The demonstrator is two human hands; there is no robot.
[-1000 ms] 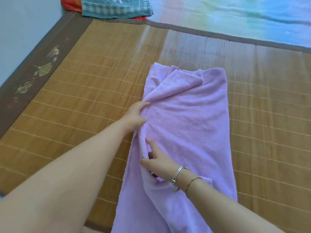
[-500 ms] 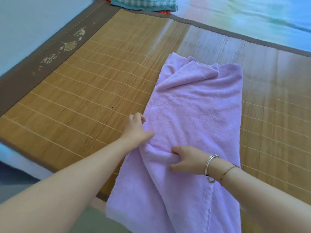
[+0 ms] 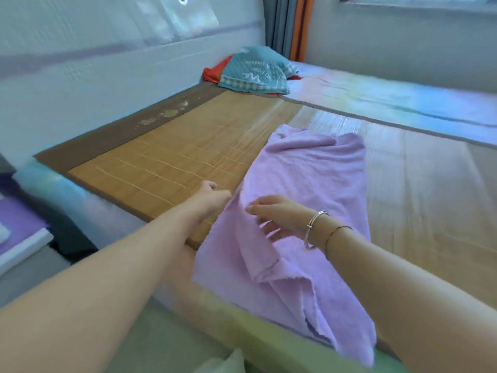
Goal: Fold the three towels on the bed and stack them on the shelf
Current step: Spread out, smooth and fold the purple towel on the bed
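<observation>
Both hands now nearer the bed's edge than half a second ago: left hand (image 3: 212,196) pinching the left edge of the lilac towel (image 3: 304,189), right hand (image 3: 271,216) loosened from its earlier grasp, fingers spread above a fold. Towel lying on the bamboo mat (image 3: 166,162), near end draped over the edge. Teal cloth (image 3: 255,71) heaped at the mat's far corner; curtain (image 3: 290,25) beyond.
</observation>
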